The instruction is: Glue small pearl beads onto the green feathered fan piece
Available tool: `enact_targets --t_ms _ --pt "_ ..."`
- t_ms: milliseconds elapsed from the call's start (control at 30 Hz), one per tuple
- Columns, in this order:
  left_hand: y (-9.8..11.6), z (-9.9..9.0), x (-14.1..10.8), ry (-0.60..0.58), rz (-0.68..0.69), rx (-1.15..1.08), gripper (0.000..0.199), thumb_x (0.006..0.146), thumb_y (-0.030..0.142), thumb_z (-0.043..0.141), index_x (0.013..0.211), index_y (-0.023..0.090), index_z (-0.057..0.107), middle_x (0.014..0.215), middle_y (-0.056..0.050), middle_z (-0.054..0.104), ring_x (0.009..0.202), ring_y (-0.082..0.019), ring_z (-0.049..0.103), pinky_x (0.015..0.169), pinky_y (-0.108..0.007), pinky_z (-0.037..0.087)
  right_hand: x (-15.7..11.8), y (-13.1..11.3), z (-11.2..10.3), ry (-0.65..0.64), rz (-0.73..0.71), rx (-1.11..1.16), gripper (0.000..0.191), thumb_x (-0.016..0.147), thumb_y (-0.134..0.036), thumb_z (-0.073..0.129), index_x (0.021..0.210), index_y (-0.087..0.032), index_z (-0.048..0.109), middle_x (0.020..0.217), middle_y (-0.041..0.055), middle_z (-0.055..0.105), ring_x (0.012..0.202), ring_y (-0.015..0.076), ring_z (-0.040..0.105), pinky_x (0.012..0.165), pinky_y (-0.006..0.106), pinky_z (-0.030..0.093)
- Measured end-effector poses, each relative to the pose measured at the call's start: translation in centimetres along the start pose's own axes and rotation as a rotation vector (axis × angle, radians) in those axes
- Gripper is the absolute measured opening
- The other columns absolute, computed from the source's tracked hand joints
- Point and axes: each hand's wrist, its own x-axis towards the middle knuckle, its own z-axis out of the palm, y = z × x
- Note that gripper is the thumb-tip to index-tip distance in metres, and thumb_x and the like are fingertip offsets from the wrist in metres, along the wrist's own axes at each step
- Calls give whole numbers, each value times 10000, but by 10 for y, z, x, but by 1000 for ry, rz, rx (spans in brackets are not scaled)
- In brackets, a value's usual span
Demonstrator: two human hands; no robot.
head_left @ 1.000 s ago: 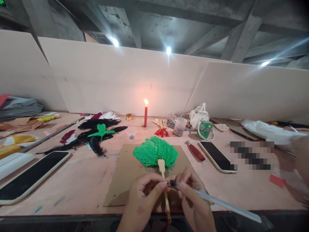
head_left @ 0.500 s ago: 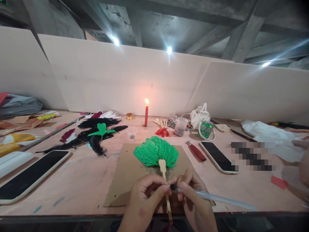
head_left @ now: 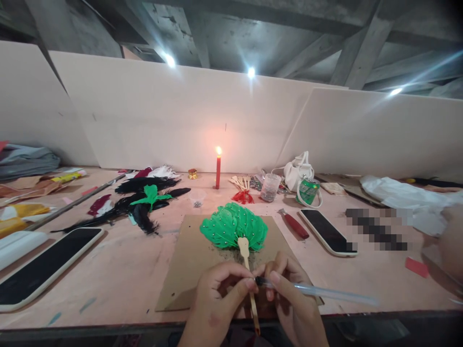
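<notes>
A green feather fan (head_left: 233,226) dotted with small silvery beads lies on a cardboard sheet (head_left: 173,284). Its pale wooden handle (head_left: 244,248) points toward me, passing beneath my fingers. My left hand (head_left: 222,294) is closed in a pinch over the handle; whatever tiny thing sits at its fingertips is too small to name. Between the thumb and fingers of my right hand (head_left: 289,289) is a translucent glue stick (head_left: 318,291). The stick's blackened tip meets or nearly meets my left fingertips, and its far end points right.
A lit red candle (head_left: 218,171) stands behind the fan. Nearby are a small clear dish of beads (head_left: 197,202), a plastic cup (head_left: 270,188), a green can (head_left: 308,192), a red-handled tool (head_left: 295,225), phones (head_left: 327,232) and black feathers (head_left: 123,212). Part of another person (head_left: 452,241) shows at right.
Both hands keep the same pinch, with the glue stick's tip by my left fingertips. The view has shifted slightly. At the right edge, the other person's blurred arm has moved a little.
</notes>
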Motion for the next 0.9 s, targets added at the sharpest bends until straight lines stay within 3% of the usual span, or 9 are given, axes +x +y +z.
enact_targets --t_ms 367,533,700,900 --pt "5 0 0 -28 13 -32 286 908 454 807 797 191 811 804 -56 804 792 -200 753 738 -229 603 -2 -1 -2 -40 -8 21 366 863 -413 990 721 -244 699 600 -40 633 633 165 631 727 289 570" --pt "3 1 -1 -39 22 -86 235 910 408 809 809 196 800 800 -39 786 770 -181 739 693 -213 608 -5 -8 3 -1 37 35 373 843 -423 1009 735 -258 693 615 -39 626 740 212 698 747 309 553" --pt "3 0 -2 -30 -9 -91 255 922 435 804 818 202 794 805 -35 790 721 -172 730 609 -198 577 -4 -5 3 -37 -35 29 338 851 -406 1003 750 -261 714 619 -46 594 747 202 664 772 307 536" --pt "-1 3 -2 9 56 45 232 923 390 776 811 196 838 793 -45 783 741 -170 712 664 -207 557 -1 -2 -2 -97 -96 40 324 878 -397 969 754 -262 703 654 -26 577 800 218 603 730 298 470"
